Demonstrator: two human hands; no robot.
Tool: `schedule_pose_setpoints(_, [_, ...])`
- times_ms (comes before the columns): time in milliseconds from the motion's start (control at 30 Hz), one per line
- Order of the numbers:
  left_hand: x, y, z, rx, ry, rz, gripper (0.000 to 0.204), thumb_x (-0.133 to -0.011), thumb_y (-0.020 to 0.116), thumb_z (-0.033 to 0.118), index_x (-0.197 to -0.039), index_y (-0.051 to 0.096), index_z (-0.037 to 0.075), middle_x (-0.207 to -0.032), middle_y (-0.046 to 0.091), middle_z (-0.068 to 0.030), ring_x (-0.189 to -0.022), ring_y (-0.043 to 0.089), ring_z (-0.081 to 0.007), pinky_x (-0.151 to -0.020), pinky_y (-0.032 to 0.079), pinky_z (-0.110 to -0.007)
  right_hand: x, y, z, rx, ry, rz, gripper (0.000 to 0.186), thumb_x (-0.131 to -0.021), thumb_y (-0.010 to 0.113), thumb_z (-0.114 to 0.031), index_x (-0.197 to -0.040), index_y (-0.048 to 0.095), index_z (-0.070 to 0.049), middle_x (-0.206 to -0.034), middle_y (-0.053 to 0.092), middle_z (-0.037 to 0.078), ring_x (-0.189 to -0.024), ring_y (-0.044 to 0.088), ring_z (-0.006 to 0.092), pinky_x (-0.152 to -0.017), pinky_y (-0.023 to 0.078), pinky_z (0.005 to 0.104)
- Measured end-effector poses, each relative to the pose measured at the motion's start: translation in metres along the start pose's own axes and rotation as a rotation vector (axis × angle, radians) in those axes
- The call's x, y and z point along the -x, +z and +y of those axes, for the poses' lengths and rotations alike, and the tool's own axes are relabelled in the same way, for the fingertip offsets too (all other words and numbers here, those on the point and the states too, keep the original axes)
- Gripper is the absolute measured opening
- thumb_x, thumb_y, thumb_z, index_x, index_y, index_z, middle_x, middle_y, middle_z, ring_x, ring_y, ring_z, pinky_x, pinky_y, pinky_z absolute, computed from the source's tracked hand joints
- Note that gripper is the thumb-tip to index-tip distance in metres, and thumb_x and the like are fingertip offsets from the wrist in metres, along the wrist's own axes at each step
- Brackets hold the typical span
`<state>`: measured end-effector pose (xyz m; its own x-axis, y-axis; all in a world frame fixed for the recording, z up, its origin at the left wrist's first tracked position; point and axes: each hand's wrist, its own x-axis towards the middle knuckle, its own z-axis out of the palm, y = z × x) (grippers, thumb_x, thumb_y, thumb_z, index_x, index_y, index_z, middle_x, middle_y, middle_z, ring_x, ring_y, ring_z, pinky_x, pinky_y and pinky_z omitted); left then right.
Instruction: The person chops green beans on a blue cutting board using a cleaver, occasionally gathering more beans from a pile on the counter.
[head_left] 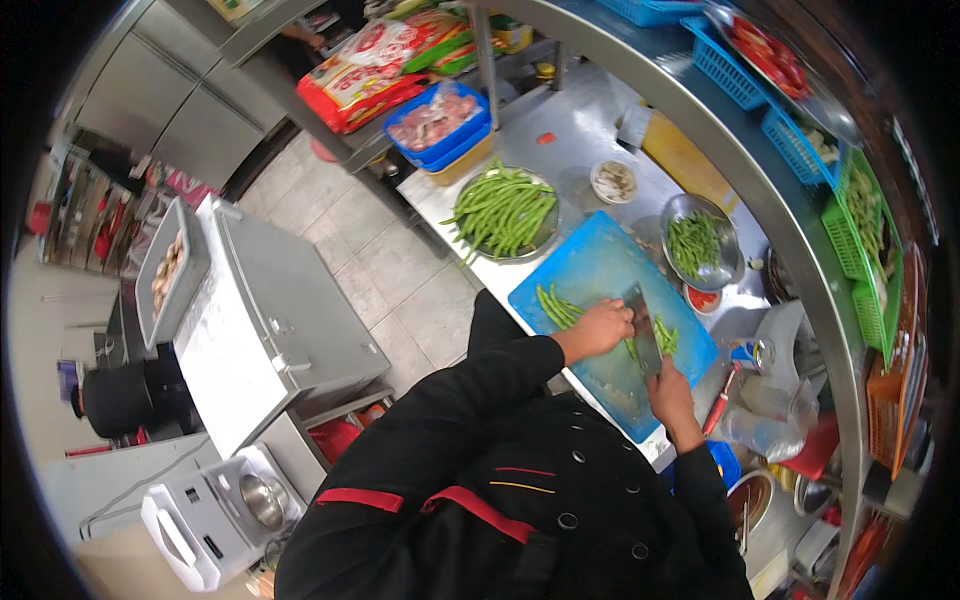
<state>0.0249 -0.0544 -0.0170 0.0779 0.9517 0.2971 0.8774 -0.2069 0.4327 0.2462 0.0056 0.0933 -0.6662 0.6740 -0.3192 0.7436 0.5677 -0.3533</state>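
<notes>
A blue cutting board (612,258) lies on the worktop in front of me. My left hand (604,328) has its fingers curled over a bunch of green beans (558,304), whose ends stick out to its left. In my right hand (672,400) is the handle of a broad-bladed kitchen knife (645,335). The blade stands beside my left fingertips, across the beans. Short cut bean pieces (665,337) lie just right of the blade. Beyond the board's far left side is a metal bowl heaped with whole green beans (503,212); a metal bowl (733,262) to the right holds cut ones.
A small tub (614,182) and a red-filled dish (702,300) sit near the board. A red-handled tool (720,402) lies right of it. Overhead, a metal shelf (800,215) carries blue and green baskets. A blue container (437,125) of packed meat stands far left.
</notes>
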Motion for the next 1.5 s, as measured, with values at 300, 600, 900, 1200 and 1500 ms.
schedule_pose_setpoints(300, [-0.002, 0.004, -0.002, 0.048, -0.008, 0.009, 0.012, -0.084, 0.064, 0.019, -0.085, 0.076, 0.020, -0.091, 0.060, -0.0011, -0.101, 0.059, -0.0248, -0.090, 0.047, -0.042, -0.018, 0.000, 0.000, -0.144, -0.033, -0.010, 0.036, -0.097, 0.062, -0.012, -0.126, 0.052, 0.005, -0.091, 0.070, 0.033, -0.090, 0.068, 0.0527, -0.079, 0.052, 0.0594])
schedule_pose_setpoints(600, [-0.001, 0.008, -0.006, 0.110, 0.012, 0.051, 0.013, -0.084, 0.063, 0.016, -0.086, 0.075, 0.018, -0.091, 0.059, -0.0018, -0.100, 0.058, -0.0254, -0.091, 0.047, -0.042, -0.031, 0.024, 0.002, -0.118, -0.049, 0.083, 0.043, -0.095, 0.064, -0.011, -0.132, 0.050, 0.008, -0.090, 0.071, 0.032, -0.088, 0.070, 0.0511, -0.077, 0.055, 0.0557])
schedule_pose_setpoints(900, [-0.002, 0.013, -0.001, 0.106, 0.021, 0.133, 0.011, -0.084, 0.063, 0.018, -0.082, 0.074, 0.020, -0.090, 0.060, -0.0014, -0.099, 0.058, -0.0253, -0.089, 0.048, -0.042, -0.016, 0.034, 0.007, -0.069, -0.008, 0.120, 0.037, -0.095, 0.062, -0.015, -0.125, 0.051, 0.003, -0.089, 0.069, 0.036, -0.087, 0.068, 0.0542, -0.077, 0.053, 0.0612])
schedule_pose_setpoints(1200, [0.001, 0.018, 0.004, 0.092, -0.011, 0.163, 0.007, -0.082, 0.067, 0.016, -0.084, 0.074, 0.015, -0.088, 0.062, -0.0026, -0.097, 0.060, -0.0258, -0.089, 0.049, -0.041, -0.013, 0.029, 0.003, -0.030, 0.034, 0.094, 0.038, -0.092, 0.066, -0.012, -0.123, 0.051, 0.006, -0.086, 0.069, 0.034, -0.084, 0.068, 0.0538, -0.074, 0.054, 0.0591])
schedule_pose_setpoints(1500, [-0.001, 0.005, -0.003, 0.177, -0.059, 0.127, 0.007, -0.086, 0.068, 0.015, -0.082, 0.066, 0.009, -0.086, 0.061, -0.0083, -0.094, 0.061, -0.0301, -0.091, 0.050, -0.042, -0.013, -0.009, 0.001, -0.045, -0.056, -0.003, 0.037, -0.094, 0.065, -0.014, -0.122, 0.051, 0.005, -0.086, 0.070, 0.033, -0.084, 0.068, 0.0542, -0.075, 0.054, 0.0602])
